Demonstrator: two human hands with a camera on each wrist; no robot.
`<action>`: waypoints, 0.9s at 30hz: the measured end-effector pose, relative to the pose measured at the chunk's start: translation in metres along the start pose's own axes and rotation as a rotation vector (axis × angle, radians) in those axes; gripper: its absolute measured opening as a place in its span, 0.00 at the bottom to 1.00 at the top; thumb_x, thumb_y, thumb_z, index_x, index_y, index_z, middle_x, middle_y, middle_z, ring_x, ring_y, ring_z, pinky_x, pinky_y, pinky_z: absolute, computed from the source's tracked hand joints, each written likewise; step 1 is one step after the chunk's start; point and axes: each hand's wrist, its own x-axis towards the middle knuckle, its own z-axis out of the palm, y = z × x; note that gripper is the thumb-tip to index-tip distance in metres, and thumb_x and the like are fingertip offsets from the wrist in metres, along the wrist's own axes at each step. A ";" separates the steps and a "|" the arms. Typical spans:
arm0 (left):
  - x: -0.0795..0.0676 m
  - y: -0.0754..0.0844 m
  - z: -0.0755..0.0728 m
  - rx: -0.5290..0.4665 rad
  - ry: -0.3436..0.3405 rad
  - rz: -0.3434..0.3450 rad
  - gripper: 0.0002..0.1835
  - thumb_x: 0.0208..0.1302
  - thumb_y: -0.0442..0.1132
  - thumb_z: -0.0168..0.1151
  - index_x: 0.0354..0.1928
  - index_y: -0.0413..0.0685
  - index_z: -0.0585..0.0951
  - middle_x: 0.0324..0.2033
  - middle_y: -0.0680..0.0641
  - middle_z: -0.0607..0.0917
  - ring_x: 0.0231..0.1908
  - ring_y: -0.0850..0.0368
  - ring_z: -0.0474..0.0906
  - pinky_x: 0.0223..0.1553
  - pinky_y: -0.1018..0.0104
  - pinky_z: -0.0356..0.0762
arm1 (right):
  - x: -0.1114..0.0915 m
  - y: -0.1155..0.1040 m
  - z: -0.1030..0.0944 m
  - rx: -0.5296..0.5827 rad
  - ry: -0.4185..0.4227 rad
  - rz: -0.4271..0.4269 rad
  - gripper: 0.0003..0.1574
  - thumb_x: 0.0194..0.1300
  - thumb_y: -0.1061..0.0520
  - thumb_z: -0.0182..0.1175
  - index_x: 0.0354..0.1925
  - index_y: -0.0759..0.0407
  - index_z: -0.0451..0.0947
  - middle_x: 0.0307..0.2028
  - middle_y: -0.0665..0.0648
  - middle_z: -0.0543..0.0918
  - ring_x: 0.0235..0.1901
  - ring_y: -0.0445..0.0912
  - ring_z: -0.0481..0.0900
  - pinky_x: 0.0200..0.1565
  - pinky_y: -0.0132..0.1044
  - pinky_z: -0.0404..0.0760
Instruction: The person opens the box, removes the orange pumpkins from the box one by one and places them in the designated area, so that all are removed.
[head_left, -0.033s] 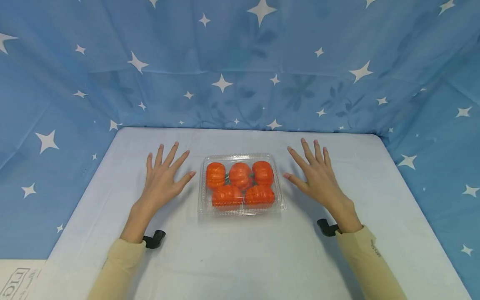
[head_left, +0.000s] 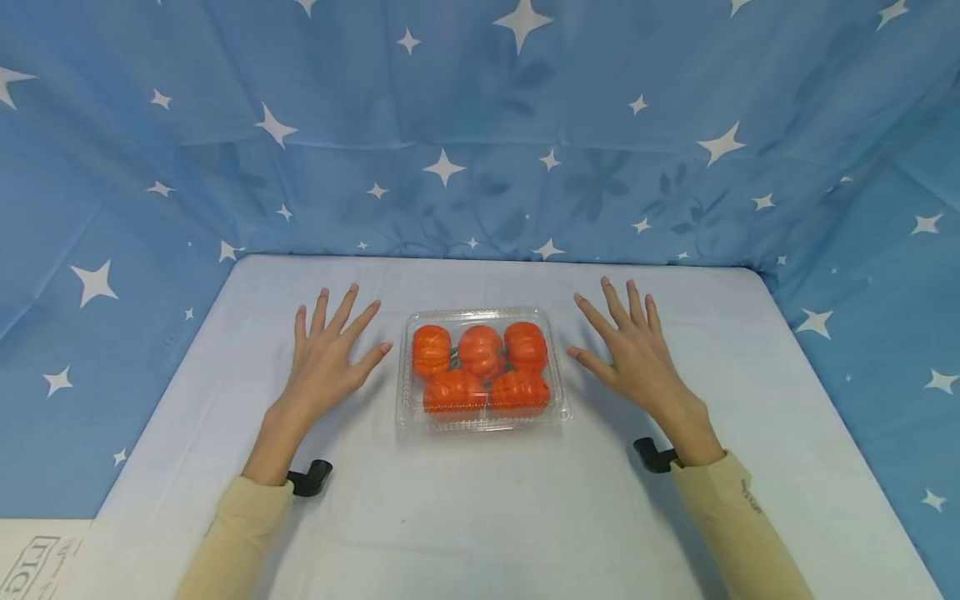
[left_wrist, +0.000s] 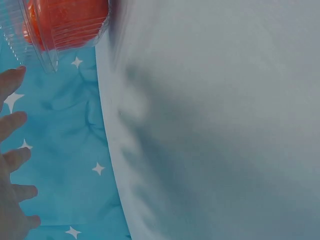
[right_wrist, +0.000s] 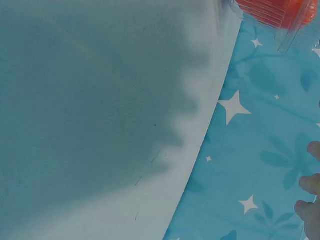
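A clear plastic clamshell box point(head_left: 483, 423) sits closed in the middle of the white table. Several orange-red, ribbed, pumpkin-like fruits point(head_left: 481, 351) lie inside it in two rows. To its left, my left hand point(head_left: 322, 358) hovers with fingers spread, thumb pointing toward the box and apart from it. My right hand point(head_left: 637, 358) mirrors this on the other side, fingers fanned, holding nothing. A corner of the box point(left_wrist: 82, 42) shows at the top of the left wrist view, above the left fingertips. In the right wrist view, only some right fingertips point(right_wrist: 311, 184) appear at the edge.
A white cloth covers the table point(head_left: 480, 517). Behind it and at both sides hangs a blue curtain point(head_left: 480, 125) with white stars. A black wrist mount point(head_left: 309, 478) sticks out near each cuff. Printed card point(head_left: 37, 558) shows at the lower left corner.
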 end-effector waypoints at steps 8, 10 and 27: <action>0.002 0.005 0.002 -0.017 -0.007 0.003 0.37 0.69 0.57 0.64 0.76 0.55 0.69 0.80 0.39 0.57 0.79 0.28 0.42 0.73 0.26 0.33 | 0.000 -0.004 -0.001 -0.009 0.002 -0.004 0.49 0.64 0.40 0.69 0.77 0.51 0.65 0.78 0.70 0.55 0.78 0.74 0.44 0.75 0.72 0.42; 0.002 0.006 0.003 -0.030 -0.009 -0.002 0.37 0.69 0.56 0.64 0.76 0.54 0.69 0.79 0.39 0.58 0.79 0.28 0.42 0.74 0.26 0.33 | -0.001 -0.005 -0.002 -0.003 0.013 -0.006 0.47 0.64 0.41 0.69 0.75 0.53 0.66 0.78 0.71 0.57 0.78 0.74 0.46 0.75 0.71 0.43; -0.003 0.022 0.007 -0.966 -0.344 -0.511 0.25 0.80 0.41 0.49 0.70 0.31 0.68 0.60 0.31 0.79 0.48 0.47 0.83 0.51 0.54 0.86 | 0.008 -0.056 -0.016 0.142 0.024 -0.139 0.36 0.68 0.54 0.68 0.69 0.64 0.70 0.74 0.71 0.64 0.72 0.70 0.62 0.69 0.69 0.65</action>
